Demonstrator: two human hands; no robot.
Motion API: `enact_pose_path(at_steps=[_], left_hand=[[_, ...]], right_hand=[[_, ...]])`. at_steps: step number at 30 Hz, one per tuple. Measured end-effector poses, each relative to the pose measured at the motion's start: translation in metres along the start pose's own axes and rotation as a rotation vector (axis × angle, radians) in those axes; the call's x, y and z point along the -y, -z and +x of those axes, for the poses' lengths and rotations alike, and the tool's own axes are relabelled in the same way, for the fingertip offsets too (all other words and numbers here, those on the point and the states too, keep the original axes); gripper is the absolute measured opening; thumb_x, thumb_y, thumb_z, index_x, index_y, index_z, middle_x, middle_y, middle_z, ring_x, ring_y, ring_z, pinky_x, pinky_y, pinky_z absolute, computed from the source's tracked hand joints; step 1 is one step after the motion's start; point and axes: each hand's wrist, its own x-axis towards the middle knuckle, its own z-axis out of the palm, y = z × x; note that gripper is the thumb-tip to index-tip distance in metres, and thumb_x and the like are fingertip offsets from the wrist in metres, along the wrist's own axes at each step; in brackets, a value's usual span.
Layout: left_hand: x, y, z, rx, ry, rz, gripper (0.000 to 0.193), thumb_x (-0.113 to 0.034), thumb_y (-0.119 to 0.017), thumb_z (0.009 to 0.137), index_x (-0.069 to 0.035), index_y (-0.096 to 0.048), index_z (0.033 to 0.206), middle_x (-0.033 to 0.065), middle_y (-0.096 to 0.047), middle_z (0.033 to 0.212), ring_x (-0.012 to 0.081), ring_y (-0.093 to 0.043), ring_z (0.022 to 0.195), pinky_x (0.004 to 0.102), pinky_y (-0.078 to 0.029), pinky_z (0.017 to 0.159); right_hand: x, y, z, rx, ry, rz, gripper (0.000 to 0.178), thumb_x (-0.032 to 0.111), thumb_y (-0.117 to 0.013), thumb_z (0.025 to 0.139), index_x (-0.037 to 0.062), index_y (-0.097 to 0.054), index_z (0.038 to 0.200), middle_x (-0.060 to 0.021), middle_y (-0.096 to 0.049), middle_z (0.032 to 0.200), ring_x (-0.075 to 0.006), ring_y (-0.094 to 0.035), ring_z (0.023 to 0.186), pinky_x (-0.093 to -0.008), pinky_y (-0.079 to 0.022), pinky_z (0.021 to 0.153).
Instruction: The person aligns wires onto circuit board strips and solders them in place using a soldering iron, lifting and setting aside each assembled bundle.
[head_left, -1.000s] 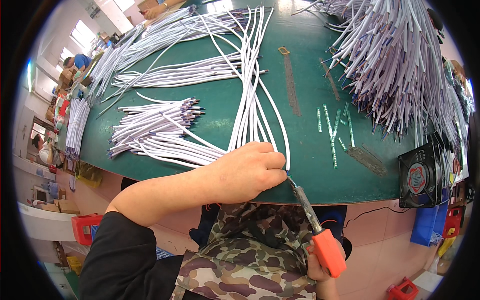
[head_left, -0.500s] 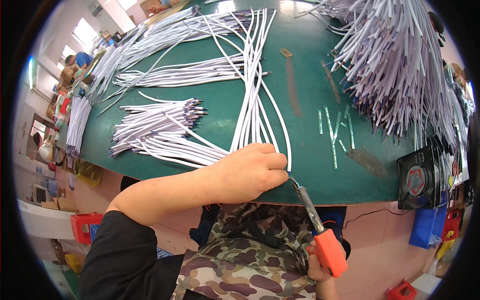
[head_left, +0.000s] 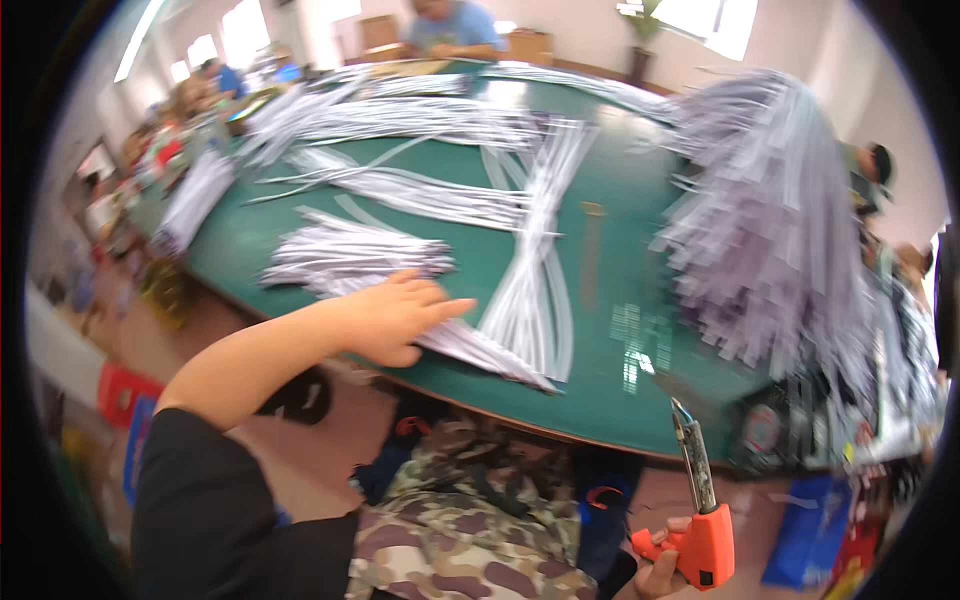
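Observation:
My left hand hovers over the near edge of the table, its fingers apart and nothing seen in them. Beneath and beside it lie white cables, their ends pointing toward me and to the right. A short pile of cut cables rests just beyond the hand, and a crossing bundle runs away from me. My right hand is closed round the handle of an orange-red soldering gun. Its metal tip points up and to the left, apart from the cables. The picture is blurred.
A tall heap of white cables stands on the right of the green table. Small green strips lie before it. At the right edge sits a black fan. Another person sits across the table.
My left hand has left the cable ends, moved left and spread its fingers. The soldering gun has drawn away to the right. My view has tilted up.

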Motion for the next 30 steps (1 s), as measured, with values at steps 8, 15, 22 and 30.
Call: enact_pose_path(at_steps=[8,15,22,30], left_hand=[[0.023,-0.005,0.027,0.156,-0.021,0.079,0.035,-0.015,-0.069,0.063,-0.004,-0.063,0.095,0.0152,-0.065,0.091,0.0375,-0.063,0.092,0.0484,-0.049,0.082],[0.019,-0.003,0.026,0.161,-0.010,0.175,0.021,-0.016,-0.067,0.065,-0.005,-0.063,0.083,0.0138,-0.066,0.086,0.0364,-0.065,0.087,0.0483,-0.049,0.079],[0.015,-0.006,0.016,0.050,0.000,0.101,0.019,-0.013,-0.067,0.066,-0.007,-0.063,0.084,0.0108,-0.066,0.085,0.0332,-0.064,0.087,0.0456,-0.046,0.081],[0.023,-0.013,0.011,-0.075,-0.101,0.037,0.024,-0.012,-0.067,0.061,-0.008,-0.062,0.084,0.0090,-0.063,0.081,0.0326,-0.062,0.081,0.0437,-0.045,0.076]], right_hand=[[0.093,0.145,0.075,-0.659,0.239,-0.216,0.037,0.022,-0.062,0.098,0.0011,-0.055,0.127,-0.0075,-0.064,0.101,-0.0129,-0.056,0.071,-0.0258,-0.047,0.060],[0.042,0.220,0.150,-0.782,-0.166,0.086,0.031,0.026,-0.059,0.101,0.0038,-0.057,0.122,-0.0069,-0.065,0.092,-0.0127,-0.062,0.069,-0.0236,-0.051,0.055],[-0.005,0.228,0.217,-0.735,-0.217,0.245,0.031,0.024,-0.060,0.100,-0.0005,-0.057,0.120,-0.0122,-0.066,0.095,-0.0214,-0.063,0.076,-0.0309,-0.055,0.064],[0.001,0.236,0.208,-0.672,-0.445,0.140,0.037,0.027,-0.050,0.103,-0.0010,-0.051,0.128,-0.0188,-0.063,0.109,-0.0322,-0.065,0.088,-0.0446,-0.057,0.078]])
